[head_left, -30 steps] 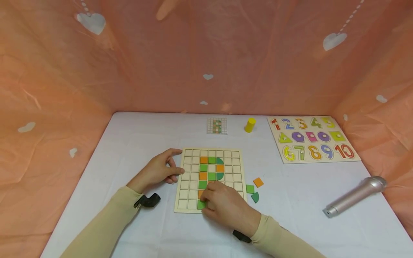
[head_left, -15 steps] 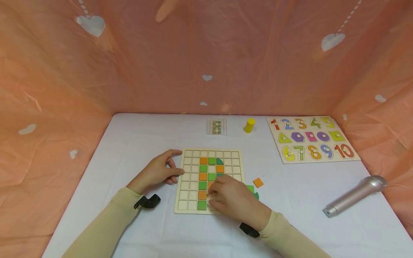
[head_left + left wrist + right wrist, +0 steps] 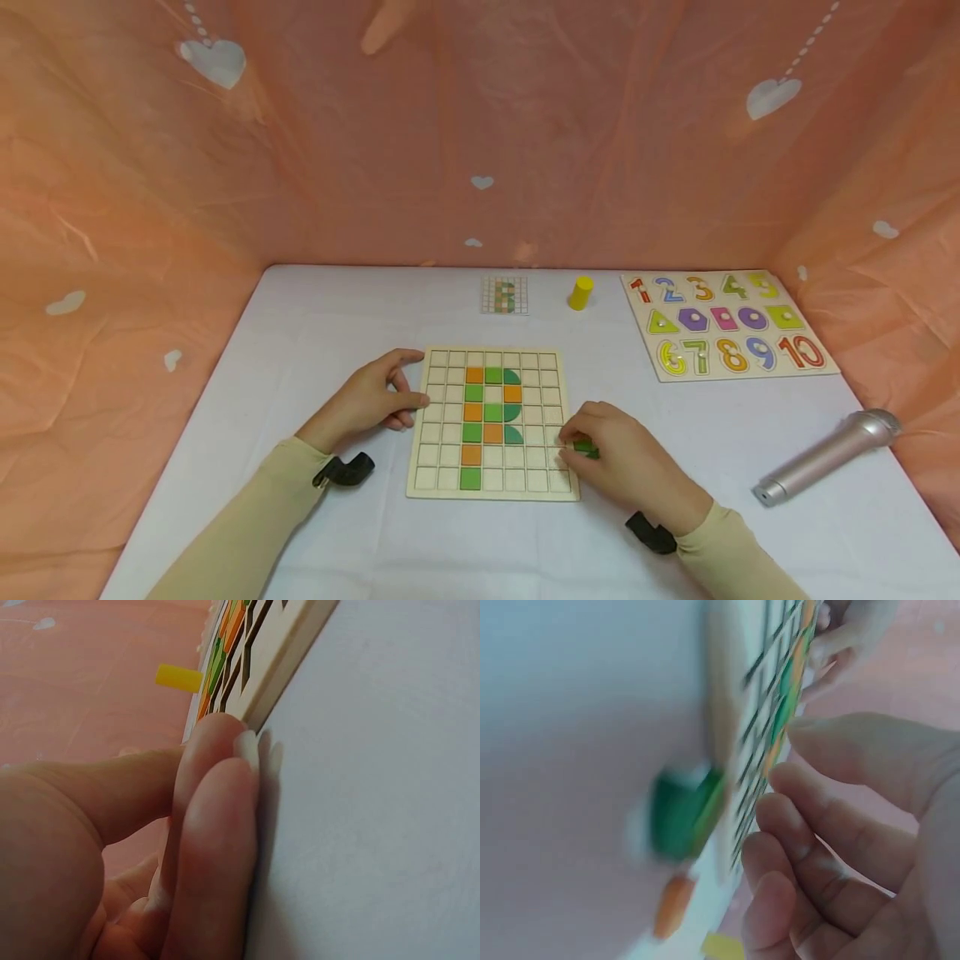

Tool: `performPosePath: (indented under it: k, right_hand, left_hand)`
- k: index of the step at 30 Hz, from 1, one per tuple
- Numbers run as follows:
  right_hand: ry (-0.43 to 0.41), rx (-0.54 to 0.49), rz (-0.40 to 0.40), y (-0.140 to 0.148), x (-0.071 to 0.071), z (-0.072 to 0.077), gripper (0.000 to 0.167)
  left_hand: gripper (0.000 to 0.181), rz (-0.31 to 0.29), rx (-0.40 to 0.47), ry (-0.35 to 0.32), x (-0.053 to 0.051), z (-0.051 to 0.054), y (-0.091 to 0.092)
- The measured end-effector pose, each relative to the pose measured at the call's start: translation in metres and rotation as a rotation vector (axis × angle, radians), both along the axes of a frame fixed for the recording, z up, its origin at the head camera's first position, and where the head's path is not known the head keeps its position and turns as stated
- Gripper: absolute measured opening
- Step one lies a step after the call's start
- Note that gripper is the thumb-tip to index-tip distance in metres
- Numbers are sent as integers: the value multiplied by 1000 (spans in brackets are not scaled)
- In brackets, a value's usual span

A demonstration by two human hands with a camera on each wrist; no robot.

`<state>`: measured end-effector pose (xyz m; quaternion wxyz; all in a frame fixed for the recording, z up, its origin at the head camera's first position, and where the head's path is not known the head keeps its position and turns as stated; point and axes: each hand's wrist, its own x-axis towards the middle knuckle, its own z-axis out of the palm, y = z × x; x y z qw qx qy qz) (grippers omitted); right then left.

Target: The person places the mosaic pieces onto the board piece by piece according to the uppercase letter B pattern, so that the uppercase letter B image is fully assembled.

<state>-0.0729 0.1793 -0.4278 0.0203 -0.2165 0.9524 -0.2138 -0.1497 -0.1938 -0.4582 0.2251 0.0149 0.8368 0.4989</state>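
My left hand (image 3: 367, 392) rests at the left side of the wooden grid board (image 3: 435, 477), index fingertip near its top corner and thumb on its edge. In the left wrist view, fingertips touch the table beside the board's rim. Orange and green tiles fill part of the grid, including a green quarter-circle tile (image 3: 513, 435). Over the board's right edge hovers my right hand (image 3: 633, 458), thumb and index finger apart with nothing seen between them. Below it lie loose green tiles (image 3: 585, 448), partly covered; a loose orange tile (image 3: 675, 906) shows in the right wrist view.
A small pattern card (image 3: 504, 295) lies behind the board, with a yellow cylinder (image 3: 581, 293) to its right. A number and shape puzzle (image 3: 731, 325) sits at the back right. Nearer on the right lies a silver-pink microphone (image 3: 825, 458).
My right hand has moved right, from the lower middle of the board to the loose tiles, uncovering the orange and green tiles in the grid. The left hand stays at the board's edge.
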Motion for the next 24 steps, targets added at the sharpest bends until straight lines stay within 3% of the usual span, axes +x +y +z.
performPosePath:
  k: [13,24]
  right_hand:
    - [0,-22,-131,47,6,-5,16]
    - [-21,3,-168,56,-4,-6,14]
  left_hand:
    - [79,0,-6,-3,-1,1,3]
    - [79,-4,-9,-2,0,1,1]
